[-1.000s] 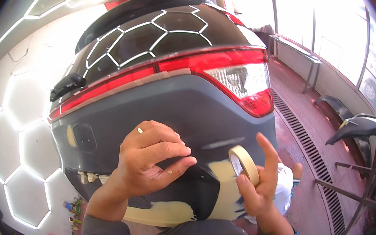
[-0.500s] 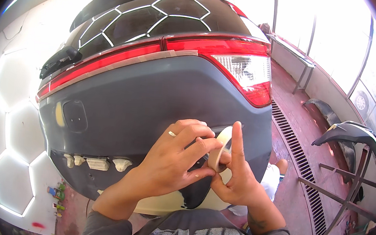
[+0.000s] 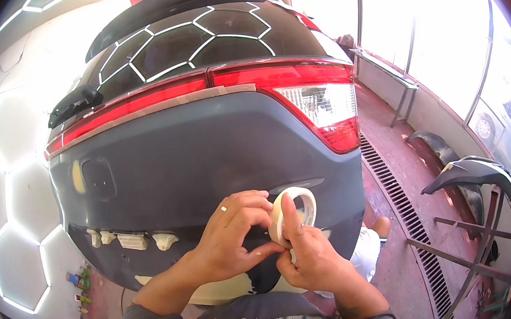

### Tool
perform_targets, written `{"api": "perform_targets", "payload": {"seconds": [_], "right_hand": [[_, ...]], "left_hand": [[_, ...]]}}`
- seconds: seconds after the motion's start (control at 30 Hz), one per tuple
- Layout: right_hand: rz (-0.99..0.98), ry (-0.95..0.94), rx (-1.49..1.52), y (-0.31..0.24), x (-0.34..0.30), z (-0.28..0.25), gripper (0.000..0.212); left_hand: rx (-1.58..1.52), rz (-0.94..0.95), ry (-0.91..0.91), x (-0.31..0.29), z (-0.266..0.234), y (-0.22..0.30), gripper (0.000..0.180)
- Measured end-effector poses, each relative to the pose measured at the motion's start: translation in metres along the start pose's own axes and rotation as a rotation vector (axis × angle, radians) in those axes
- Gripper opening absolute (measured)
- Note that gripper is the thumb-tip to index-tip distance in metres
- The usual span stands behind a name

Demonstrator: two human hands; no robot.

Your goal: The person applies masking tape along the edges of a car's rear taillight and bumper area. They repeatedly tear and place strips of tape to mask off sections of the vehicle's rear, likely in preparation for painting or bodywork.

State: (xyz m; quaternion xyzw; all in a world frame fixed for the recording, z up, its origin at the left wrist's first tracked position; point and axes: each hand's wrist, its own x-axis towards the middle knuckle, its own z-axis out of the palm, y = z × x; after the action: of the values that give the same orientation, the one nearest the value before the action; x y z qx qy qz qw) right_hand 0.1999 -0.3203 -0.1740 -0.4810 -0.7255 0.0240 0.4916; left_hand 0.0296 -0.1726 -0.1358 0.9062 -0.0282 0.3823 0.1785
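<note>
A cream roll of masking tape (image 3: 307, 196) is held in front of a car's grey rear panel (image 3: 220, 137). My right hand (image 3: 316, 259) grips the roll, its thumb raised against the near face and its other fingers partly hidden. At the roll's left edge, my left hand (image 3: 229, 234) is bent, with fingertips and thumb touching the rim. No loose strip of tape can be made out. Along the lower edge of the red tail light (image 3: 239, 82) runs a pale masking strip (image 3: 181, 99).
Masked pale lumps (image 3: 132, 240) sit low on the panel. To the right are a floor drain grate (image 3: 400, 206), a metal stand (image 3: 475, 263) bearing a dark bumper part (image 3: 478, 173), and a bench (image 3: 389, 71). A leg (image 3: 379, 225) with white cloth shows beside the car.
The tape roll has turned from nearly edge-on to show its round face and open centre. Both hands sit slightly lower; my right thumb has tilted over the roll. The view has shifted slightly.
</note>
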Motion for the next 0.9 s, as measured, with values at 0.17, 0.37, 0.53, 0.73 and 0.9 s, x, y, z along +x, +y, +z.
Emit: {"api": "perform_targets", "payload": {"seconds": [0.17,0.37,0.53,0.73,0.9], "right_hand": [[0.029,-0.04,0.045,-0.002,-0.004,0.004,0.117],[0.062,-0.145,0.114,-0.013,-0.002,-0.001,0.113],[0.044,-0.156,0.107,-0.019,0.0,0.0,0.107],[-0.02,-0.053,-0.016,-0.014,0.0,-0.001,0.1],[-0.244,0.218,-0.151,-0.007,0.014,-0.026,0.078]], "left_hand": [[-0.012,-0.026,0.012,-0.014,-0.001,0.003,0.056],[0.152,0.063,0.031,-0.006,-0.019,0.011,0.025],[0.383,0.168,0.075,-0.018,-0.012,0.011,0.022],[0.243,0.003,0.064,-0.021,-0.007,0.01,0.021],[-0.337,-0.362,-0.056,-0.006,-0.034,0.022,0.022]]}}
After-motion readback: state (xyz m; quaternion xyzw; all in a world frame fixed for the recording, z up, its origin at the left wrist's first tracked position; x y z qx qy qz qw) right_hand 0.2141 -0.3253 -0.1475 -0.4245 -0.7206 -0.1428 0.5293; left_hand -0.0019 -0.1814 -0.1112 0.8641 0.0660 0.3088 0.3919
